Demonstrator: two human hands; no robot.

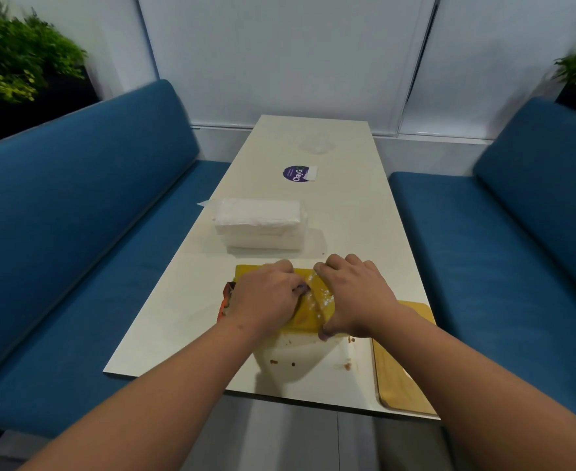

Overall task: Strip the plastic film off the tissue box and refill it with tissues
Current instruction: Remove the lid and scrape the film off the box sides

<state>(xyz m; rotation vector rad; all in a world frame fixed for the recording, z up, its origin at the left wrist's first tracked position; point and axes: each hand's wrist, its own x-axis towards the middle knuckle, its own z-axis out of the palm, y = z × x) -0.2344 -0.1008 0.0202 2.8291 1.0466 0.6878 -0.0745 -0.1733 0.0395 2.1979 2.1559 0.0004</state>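
Note:
A yellow tissue box (308,312) with an orange-red end lies flat near the front of the white table (347,226). Thin clear plastic film (319,294) glints on its top between my hands. My left hand (263,297) covers the box's left part, with fingers curled and pinching the film at the middle. My right hand (351,294) grips the box's right part, fingers over the far edge and thumb at the near edge. A stack of white tissues (259,224) in a clear wrapper sits on the table just beyond the box.
A wooden tray (402,379) lies at the table's front right corner. Brown stains (313,363) mark the table near the front edge. A purple round sticker (295,173) and crumpled clear plastic (315,144) lie farther back. Blue benches (76,215) flank both sides.

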